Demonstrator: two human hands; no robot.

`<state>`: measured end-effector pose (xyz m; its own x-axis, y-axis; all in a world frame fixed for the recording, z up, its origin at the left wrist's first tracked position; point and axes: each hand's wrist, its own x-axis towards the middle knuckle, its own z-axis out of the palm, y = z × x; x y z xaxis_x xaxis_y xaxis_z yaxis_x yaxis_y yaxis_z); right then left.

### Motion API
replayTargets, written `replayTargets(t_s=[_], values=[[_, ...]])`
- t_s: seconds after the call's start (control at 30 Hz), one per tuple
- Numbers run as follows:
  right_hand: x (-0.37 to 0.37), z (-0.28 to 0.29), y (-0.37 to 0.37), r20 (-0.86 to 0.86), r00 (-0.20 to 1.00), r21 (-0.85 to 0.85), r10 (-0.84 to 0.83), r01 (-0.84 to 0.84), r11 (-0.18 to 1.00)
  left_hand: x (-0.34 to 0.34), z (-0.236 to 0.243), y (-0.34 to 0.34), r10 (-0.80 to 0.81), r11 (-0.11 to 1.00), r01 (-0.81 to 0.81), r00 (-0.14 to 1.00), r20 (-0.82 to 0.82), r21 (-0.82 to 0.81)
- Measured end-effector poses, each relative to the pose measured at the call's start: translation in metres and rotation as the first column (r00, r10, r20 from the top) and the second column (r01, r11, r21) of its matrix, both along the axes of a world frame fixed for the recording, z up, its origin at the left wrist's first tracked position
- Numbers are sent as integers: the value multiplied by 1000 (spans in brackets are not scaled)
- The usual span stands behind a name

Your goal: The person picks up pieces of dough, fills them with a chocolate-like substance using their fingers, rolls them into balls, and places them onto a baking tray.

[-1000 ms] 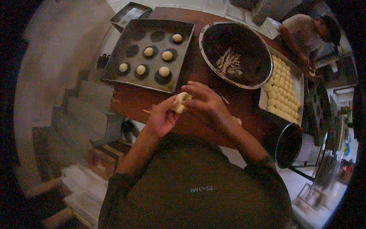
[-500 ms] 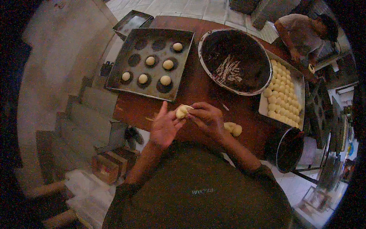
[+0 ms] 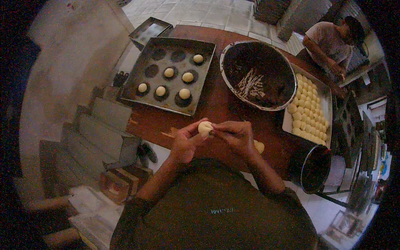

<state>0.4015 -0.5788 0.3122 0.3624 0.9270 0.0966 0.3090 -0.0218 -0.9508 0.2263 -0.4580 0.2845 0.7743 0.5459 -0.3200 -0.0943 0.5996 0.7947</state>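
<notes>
My left hand [image 3: 183,145] cradles a pale dough ball [image 3: 204,128] over the near edge of the brown table [image 3: 146,118], while my right hand [image 3: 237,137] pinches the dough's creased surface with thumb and fingers. Further pale dough [image 3: 258,147] lies just right of my right hand, partly hidden. Beyond my left hand sits a metal tray [image 3: 163,104] with round dark recesses, several holding a single dough ball. A wide dark bowl [image 3: 273,66] with whitish streaks inside stands beyond my right hand. Right of it, a tray [image 3: 286,125] is packed with dough balls.
A dark bucket [image 3: 312,168] stands at my right. A co-worker [image 3: 323,46] bends over at the back right, beside dark pans [image 3: 346,121]. A second metal tray [image 3: 148,29] is at the back left. Grey steps [image 3: 100,129] and cardboard boxes [image 3: 121,183] are on the left.
The dough I hold has gone from an open, folded piece to a rounder ball. My left fingers, spread half a second ago, now curl round it. The view has shifted, so the table appears lower.
</notes>
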Motion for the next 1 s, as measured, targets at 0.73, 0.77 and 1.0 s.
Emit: replayTargets(t_s=[0.73,0.77,1.0], values=[[-47,36,7,434,897,66,82,-123,990,-10,-41,5,203,601,91,944,-261,794],[-53,26,33,437,894,128,97,-168,977,-16,-44,12,136,583,165,945,-296,795],[-14,-159,-25,766,603,-167,221,-145,975,-118,-56,68,271,435,258,876,-398,863]])
